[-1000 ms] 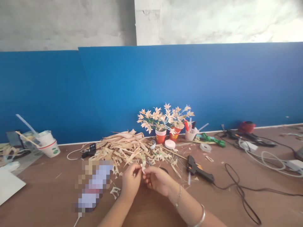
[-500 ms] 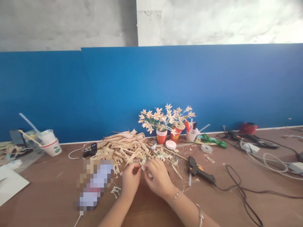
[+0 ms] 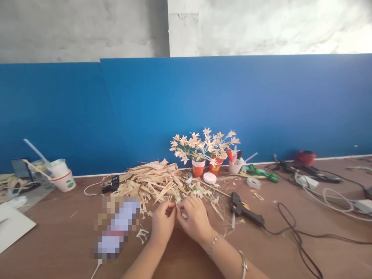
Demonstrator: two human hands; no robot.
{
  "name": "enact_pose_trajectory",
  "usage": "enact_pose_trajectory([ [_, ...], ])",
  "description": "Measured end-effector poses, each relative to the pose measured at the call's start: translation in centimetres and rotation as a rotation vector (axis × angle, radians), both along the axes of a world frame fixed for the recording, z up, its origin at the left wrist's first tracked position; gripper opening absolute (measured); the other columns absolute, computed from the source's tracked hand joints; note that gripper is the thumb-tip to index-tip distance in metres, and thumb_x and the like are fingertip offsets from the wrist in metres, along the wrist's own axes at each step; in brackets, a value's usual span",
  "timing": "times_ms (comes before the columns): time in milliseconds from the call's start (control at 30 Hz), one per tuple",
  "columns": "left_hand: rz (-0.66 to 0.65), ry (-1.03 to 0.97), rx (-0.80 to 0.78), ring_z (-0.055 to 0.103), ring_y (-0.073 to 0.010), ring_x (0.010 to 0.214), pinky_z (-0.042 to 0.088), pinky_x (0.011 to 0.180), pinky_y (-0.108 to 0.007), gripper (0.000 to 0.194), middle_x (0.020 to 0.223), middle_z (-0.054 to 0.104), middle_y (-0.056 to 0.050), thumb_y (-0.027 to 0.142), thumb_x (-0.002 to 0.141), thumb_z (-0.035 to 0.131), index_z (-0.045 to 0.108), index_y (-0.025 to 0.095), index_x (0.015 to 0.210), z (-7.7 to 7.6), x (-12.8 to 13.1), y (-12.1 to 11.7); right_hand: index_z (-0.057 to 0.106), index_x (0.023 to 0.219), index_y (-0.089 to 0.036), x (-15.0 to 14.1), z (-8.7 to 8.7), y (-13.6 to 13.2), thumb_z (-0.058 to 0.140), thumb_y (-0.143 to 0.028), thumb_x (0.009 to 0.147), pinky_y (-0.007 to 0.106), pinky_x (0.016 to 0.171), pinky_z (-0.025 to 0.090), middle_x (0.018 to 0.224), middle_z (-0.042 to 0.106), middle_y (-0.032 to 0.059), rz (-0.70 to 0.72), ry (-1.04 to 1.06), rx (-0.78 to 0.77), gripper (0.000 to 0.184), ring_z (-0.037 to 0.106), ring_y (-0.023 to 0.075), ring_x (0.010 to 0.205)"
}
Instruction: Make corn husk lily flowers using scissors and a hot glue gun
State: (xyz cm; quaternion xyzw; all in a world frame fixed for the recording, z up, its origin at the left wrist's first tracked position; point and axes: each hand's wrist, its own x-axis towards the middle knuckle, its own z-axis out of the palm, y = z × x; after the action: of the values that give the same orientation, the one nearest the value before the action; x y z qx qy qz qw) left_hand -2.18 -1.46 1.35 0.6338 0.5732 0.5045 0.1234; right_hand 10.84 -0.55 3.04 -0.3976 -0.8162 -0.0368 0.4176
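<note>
My left hand (image 3: 163, 221) and my right hand (image 3: 195, 219) meet at the fingertips in front of a heap of dry husk strips (image 3: 154, 178). Both are closed in a pinch on a small pale husk piece (image 3: 178, 199), largely covered by the fingers. Its exact shape cannot be made out. Behind the heap, husk flowers (image 3: 197, 143) on green and blue stems stand in two red paper cups (image 3: 198, 169). A roll of white tape (image 3: 209, 178) lies before the cups. Small husk scraps (image 3: 142, 235) lie left of my left hand.
A black glue gun (image 3: 247, 211) with its cable lies to the right. Green scissors (image 3: 261, 173), a clear tape roll (image 3: 254, 182) and a cup of tools (image 3: 235, 166) are behind it. A blurred-out device (image 3: 117, 230) lies left. A white cup (image 3: 64, 181) stands farther left.
Both hands have shifted slightly right and toward me, and their fingertips are closer together. The pale piece moved with them. Everything else stays put.
</note>
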Motion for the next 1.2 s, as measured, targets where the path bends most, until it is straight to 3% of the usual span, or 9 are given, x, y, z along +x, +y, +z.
enact_pose_trajectory([
  [567, -0.041, -0.010, 0.020, 0.062, -0.0172, 0.062, 0.048, 0.061, -0.027, 0.013, 0.066, 0.066, -0.002, 0.020, 0.074, 0.052, 0.062, 0.020, 0.067, -0.02, 0.14, -0.14, 0.050, 0.068, -0.018, -0.14, 0.03, -0.10, 0.050, -0.010, 0.071, 0.028, 0.066, 0.032, 0.067, 0.055, 0.0017, -0.017, 0.103, -0.091, 0.009, 0.048, 0.0162, 0.069],
  [833, -0.111, -0.321, -0.074, 0.061, -0.0173, 0.059, 0.049, 0.058, -0.027, 0.007, 0.061, 0.065, -0.001, 0.019, 0.068, 0.055, 0.062, 0.017, 0.068, -0.04, -0.21, 0.38, 0.051, 0.077, -0.019, 0.01, 0.35, -0.16, 0.052, -0.012, 0.073, 0.029, 0.069, 0.033, 0.076, 0.056, 0.0027, 0.004, 0.093, -0.087, 0.007, 0.048, 0.0176, 0.075],
  [1200, -0.273, -0.581, -0.226, 0.053, -0.0137, 0.060, 0.043, 0.058, -0.022, 0.005, 0.060, 0.060, 0.001, 0.020, 0.065, 0.062, 0.062, 0.015, 0.066, 0.34, -0.23, 0.35, 0.052, 0.076, -0.018, 0.36, 0.46, -0.19, 0.048, -0.011, 0.078, 0.030, 0.067, 0.033, 0.075, 0.056, 0.0030, 0.083, 0.067, 0.000, 0.009, 0.048, 0.0165, 0.074],
])
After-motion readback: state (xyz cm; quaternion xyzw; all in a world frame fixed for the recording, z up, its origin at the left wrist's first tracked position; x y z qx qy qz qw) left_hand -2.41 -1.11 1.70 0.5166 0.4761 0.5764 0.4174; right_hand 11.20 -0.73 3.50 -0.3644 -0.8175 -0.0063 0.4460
